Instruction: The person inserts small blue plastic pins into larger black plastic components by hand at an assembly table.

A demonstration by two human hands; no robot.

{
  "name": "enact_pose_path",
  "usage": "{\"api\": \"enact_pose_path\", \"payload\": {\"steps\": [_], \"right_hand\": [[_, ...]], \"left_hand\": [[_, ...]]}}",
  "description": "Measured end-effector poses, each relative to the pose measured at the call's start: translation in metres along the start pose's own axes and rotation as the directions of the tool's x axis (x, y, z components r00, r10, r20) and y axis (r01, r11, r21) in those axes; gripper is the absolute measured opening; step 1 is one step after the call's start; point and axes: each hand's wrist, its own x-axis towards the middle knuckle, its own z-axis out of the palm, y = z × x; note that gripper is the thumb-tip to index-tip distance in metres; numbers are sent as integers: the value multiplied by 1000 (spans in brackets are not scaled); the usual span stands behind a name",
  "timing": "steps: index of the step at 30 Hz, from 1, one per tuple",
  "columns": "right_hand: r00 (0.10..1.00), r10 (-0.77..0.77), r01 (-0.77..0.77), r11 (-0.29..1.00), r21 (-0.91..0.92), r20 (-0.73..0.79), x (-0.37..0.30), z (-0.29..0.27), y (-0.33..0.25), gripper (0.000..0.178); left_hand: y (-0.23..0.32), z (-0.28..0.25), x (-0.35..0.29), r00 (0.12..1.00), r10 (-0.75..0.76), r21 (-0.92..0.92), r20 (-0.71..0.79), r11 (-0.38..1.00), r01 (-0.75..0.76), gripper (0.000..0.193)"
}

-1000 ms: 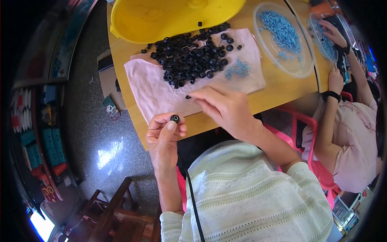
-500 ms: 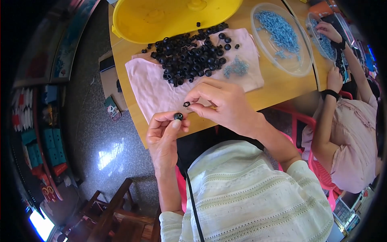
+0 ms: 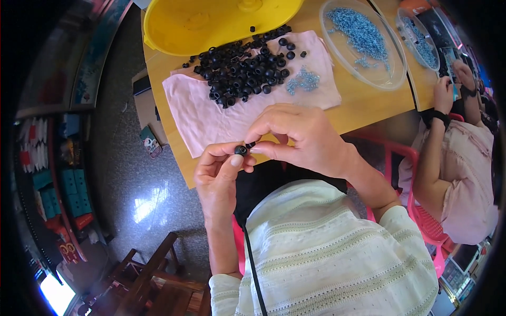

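Between thumb and fingers, my left hand [image 3: 219, 171] pinches a small round black part [image 3: 241, 150] with a hole facing up. My right hand [image 3: 300, 137] holds a smaller black piece [image 3: 250, 144] in its fingertips, right beside the round part; whether the two touch I cannot tell. Both hands are over the table's near edge. Beyond them, a heap of black round parts [image 3: 242, 76] is spread on a pink cloth [image 3: 184, 108]. A small pile of clear bluish pieces [image 3: 303, 81] lies on the cloth to the right of the heap.
A yellow basin [image 3: 211, 31] stands behind the heap. To the right on the wooden table [image 3: 363, 118] is a clear oval tray [image 3: 392, 81] of small blue pieces. Farther right, a co-worker [image 3: 453, 174] sits by a similar tray [image 3: 416, 47]. A wooden chair [image 3: 163, 289] stands at lower left.
My two hands have come together, bringing the smaller black piece up against or close beside the round part. The co-worker's hands have moved away from the far tray.
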Motion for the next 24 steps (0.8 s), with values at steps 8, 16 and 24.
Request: {"api": "enact_pose_path", "payload": {"steps": [8, 16, 24], "right_hand": [[991, 106, -129, 931, 342, 84, -1, -7, -4, 14], [992, 77, -105, 947, 304, 102, 1, -9, -5, 14], [994, 44, -69, 959, 273, 98, 2, -9, -4, 15]], "left_hand": [[-1, -3, -2, 996, -61, -144, 61, 987, 69, 17], [0, -2, -2, 994, -90, -159, 64, 982, 99, 17], [2, -4, -1, 988, -116, -136, 98, 982, 129, 19]]}}
